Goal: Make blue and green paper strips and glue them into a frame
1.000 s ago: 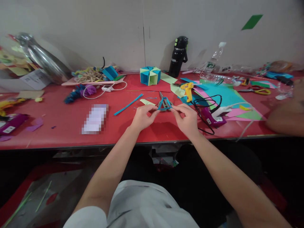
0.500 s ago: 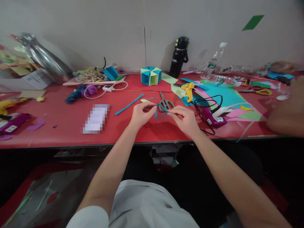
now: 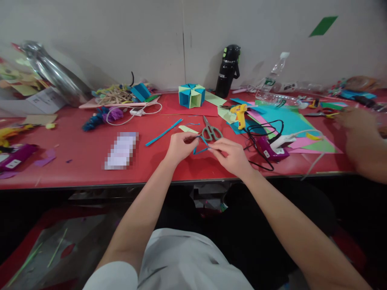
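Between my two hands is a thin blue paper strip [image 3: 200, 152], bent into a triangular loop above the red table. My left hand [image 3: 182, 146] pinches its upper left corner between thumb and fingers. At the right corner, my right hand [image 3: 231, 156] pinches it in the same way. Just behind the loop lie grey-handled scissors [image 3: 211, 131], blades pointing away from me. Another blue strip [image 3: 164, 132] rests flat to the left of my left hand, and a pale green paper piece [image 3: 188, 129] lies just beyond its fingers.
On the red table [image 3: 81, 161] are a blurred-out phone [image 3: 121, 150], a yellow glue gun [image 3: 240, 115], a purple power strip [image 3: 272, 150] with cables, coloured paper sheets [image 3: 287, 121] and a blue-green folded paper model [image 3: 191, 96]. Another person's arm [image 3: 364, 145] reaches in at the right.
The blue loop and my right hand have shifted slightly left and towards me. The other person's hand has moved in towards the yellow-handled scissors at the right.
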Demonstrator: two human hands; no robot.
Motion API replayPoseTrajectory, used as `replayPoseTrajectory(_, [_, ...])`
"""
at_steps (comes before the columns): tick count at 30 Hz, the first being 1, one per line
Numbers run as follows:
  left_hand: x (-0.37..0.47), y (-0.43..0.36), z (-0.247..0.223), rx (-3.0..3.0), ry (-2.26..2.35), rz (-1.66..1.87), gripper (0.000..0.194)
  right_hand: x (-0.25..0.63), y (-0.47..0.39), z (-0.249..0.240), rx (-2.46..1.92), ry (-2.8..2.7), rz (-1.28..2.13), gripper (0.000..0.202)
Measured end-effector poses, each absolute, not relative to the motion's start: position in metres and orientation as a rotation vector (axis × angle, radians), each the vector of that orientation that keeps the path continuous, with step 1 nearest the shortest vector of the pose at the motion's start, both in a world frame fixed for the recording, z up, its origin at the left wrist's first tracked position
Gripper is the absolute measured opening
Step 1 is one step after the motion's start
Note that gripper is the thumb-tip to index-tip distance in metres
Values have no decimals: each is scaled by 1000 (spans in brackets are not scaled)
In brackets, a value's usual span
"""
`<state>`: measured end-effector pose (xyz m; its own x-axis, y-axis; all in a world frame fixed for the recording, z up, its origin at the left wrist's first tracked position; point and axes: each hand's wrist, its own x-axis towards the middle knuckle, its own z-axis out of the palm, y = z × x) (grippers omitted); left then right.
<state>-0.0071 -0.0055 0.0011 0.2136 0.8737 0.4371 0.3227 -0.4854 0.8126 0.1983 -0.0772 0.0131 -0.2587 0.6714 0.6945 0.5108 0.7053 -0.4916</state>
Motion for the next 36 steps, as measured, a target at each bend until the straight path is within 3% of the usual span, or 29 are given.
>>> replayPoseTrajectory(15, [-4,-8,12,1718,1069,1187,15,187,-79,9,-953,-2093,-15,22])
replayPoseTrajectory(36, [-1,-10,12,1756,984,1274,18,183,-83,11,-999,-2085,-40,23])
